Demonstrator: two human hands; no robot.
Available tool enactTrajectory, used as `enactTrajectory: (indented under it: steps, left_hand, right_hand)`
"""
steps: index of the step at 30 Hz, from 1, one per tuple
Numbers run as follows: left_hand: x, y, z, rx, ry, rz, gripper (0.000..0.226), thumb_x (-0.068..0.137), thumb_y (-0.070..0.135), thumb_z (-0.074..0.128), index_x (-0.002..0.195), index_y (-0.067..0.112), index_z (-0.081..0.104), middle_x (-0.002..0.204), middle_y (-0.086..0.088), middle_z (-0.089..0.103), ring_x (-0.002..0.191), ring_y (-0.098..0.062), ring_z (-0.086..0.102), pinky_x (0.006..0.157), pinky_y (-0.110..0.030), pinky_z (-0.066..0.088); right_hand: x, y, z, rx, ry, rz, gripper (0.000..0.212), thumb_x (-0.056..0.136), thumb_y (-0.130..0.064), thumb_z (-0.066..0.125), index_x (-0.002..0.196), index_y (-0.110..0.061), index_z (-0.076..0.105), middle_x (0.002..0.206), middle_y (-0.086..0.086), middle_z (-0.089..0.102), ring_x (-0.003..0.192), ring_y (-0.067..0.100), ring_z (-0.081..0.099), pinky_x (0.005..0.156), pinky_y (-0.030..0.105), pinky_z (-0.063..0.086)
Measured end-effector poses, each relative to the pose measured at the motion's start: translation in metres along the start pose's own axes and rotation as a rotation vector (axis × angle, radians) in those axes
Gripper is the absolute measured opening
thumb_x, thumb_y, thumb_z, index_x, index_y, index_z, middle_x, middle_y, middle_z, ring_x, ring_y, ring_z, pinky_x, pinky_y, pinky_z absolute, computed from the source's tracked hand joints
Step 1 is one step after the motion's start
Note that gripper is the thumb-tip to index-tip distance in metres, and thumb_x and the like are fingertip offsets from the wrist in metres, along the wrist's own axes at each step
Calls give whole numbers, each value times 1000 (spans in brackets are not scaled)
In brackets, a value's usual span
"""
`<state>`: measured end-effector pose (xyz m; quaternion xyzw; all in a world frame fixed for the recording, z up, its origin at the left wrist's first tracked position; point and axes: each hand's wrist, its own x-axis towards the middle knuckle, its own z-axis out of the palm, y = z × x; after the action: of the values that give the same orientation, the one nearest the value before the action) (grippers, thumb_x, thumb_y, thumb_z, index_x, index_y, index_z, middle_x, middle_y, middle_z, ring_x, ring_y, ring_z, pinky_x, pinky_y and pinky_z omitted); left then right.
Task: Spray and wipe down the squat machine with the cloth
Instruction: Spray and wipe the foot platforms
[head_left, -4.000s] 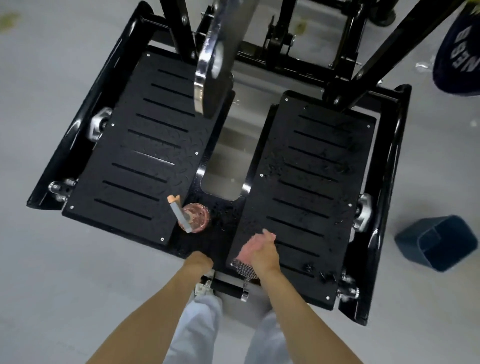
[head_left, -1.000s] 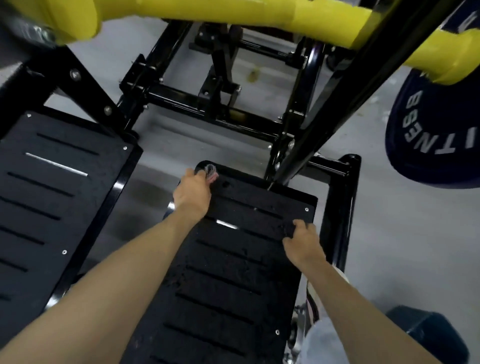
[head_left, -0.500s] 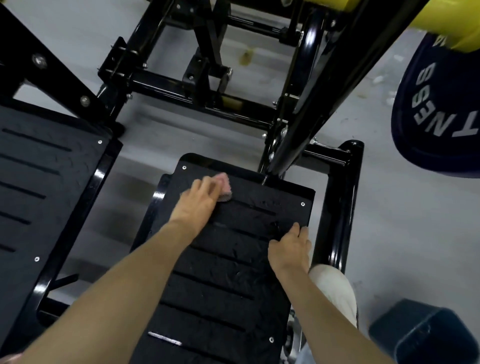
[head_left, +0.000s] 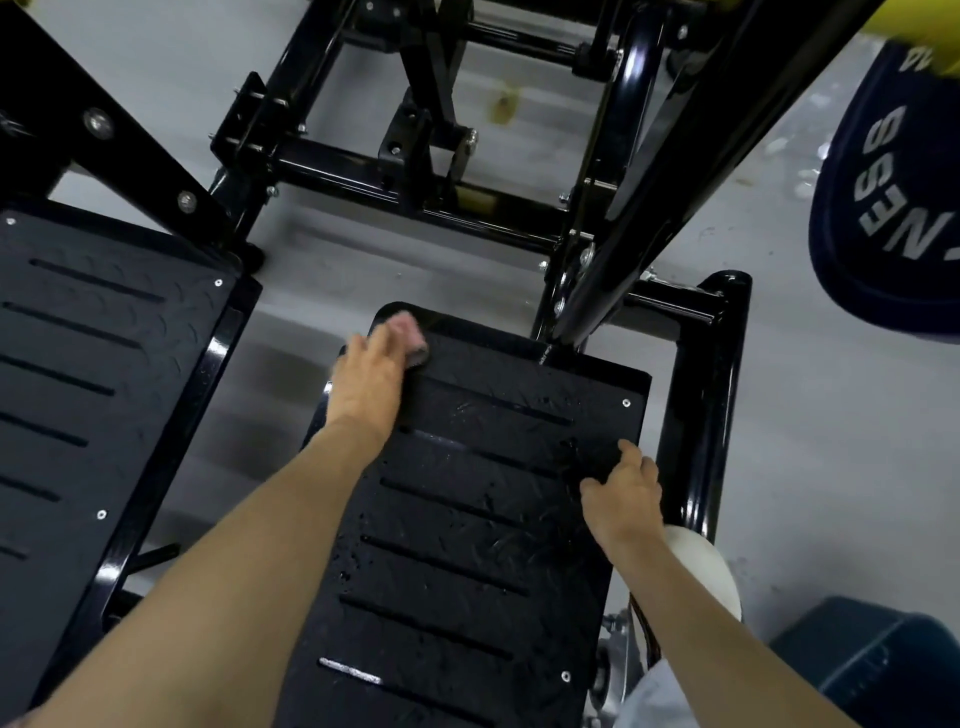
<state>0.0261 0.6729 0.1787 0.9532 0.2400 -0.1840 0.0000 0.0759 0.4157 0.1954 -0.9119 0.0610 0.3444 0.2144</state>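
Pink cloth (head_left: 408, 332): at 11 o'clock corner of right footplate (head_left: 467, 519), squat machine (head_left: 639, 156).
Left hand (head_left: 366, 382): fingers extended, fairly flat, pressing cloth onto plate; blurred.
Right hand (head_left: 621, 499): fingers loosely spread, resting on plate edge at 3 o'clock, holding nothing.
Droplets (head_left: 348, 564) on tread.
Risk: cloth overruns corner, drops to floor (head_left: 831, 415); bracing hand may slip on wet tread.
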Motion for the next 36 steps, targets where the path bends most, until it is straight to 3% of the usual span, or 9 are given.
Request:
enactTrajectory:
  steps: [4, 8, 12, 15, 21, 23, 27, 31, 36]
  left_hand:
    - [1, 17, -5, -138, 10, -224, 59, 84, -10, 52, 138, 5, 32, 136, -13, 30, 112, -30, 40, 85, -34, 50]
    - [-14, 74, -2, -168, -44, 117, 73, 81, -8, 57, 143, 11, 24, 140, -9, 26, 116, -25, 38, 93, -38, 50]
    - [-20, 88, -1, 122, -2, 429, 81, 81, 4, 62, 148, 6, 16, 138, -10, 25, 116, -29, 37, 92, -42, 46]
    - [-15, 65, -2, 190, -8, 281, 83, 75, -2, 65, 144, 7, 21, 130, -10, 26, 109, -27, 40, 85, -39, 52]
    - [-11, 83, -10, -76, -39, -171, 67, 80, -1, 63, 138, 5, 30, 134, -12, 30, 112, -26, 40, 78, -33, 54]
    - [-17, 111, -9, -100, -28, -51, 71, 80, -2, 63, 140, 7, 27, 136, -12, 29, 114, -25, 41, 84, -34, 53]
    - [-39, 162, -7, -3, -33, 409, 82, 80, 3, 64, 145, 5, 16, 137, -13, 28, 123, -27, 37, 93, -36, 45]
    - [-30, 153, -12, 261, -28, 759, 79, 86, 4, 56, 150, 3, 9, 142, -14, 22, 122, -31, 35, 90, -41, 47]
    - [-7, 124, -19, 98, -24, 234, 83, 77, 1, 66, 144, 4, 18, 132, -11, 29, 115, -27, 39, 81, -37, 54]
  right_hand:
    - [-1, 3, 1, 25, 7, -17, 68, 92, -10, 51, 150, -11, 16, 148, 10, 28, 132, 29, 31, 105, 40, 35]
    - [3, 1, 0, 142, 3, 48, 69, 91, -10, 52, 150, -12, 17, 147, 10, 34, 130, 30, 37, 105, 42, 39]
    - [7, 0, -2, 284, 26, 132, 70, 89, -8, 52, 150, -14, 17, 132, 15, 50, 114, 32, 53, 94, 44, 49]
    - [4, 0, -2, 363, 43, 142, 78, 89, -5, 52, 152, -18, 7, 135, 15, 47, 110, 30, 55, 89, 40, 52]
    - [6, 0, -7, 487, 36, 210, 80, 89, -2, 47, 152, -20, 2, 142, 16, 42, 110, 30, 55, 86, 37, 51]
    - [7, 0, -11, 530, 27, 234, 77, 89, 1, 43, 153, -19, 3, 139, 17, 46, 96, 24, 58, 72, 28, 48]
    - [6, 0, -12, 589, 45, 277, 75, 88, 2, 41, 152, -22, 9, 139, 17, 46, 116, 32, 52, 91, 35, 45]
    - [7, -6, -14, 656, 43, 315, 72, 90, 2, 39, 152, -20, 11, 135, 18, 49, 116, 32, 52, 86, 32, 42]
    - [9, -7, -16, 722, 34, 341, 72, 91, 5, 36, 153, -20, 9, 137, 18, 48, 110, 28, 54, 91, 35, 43]
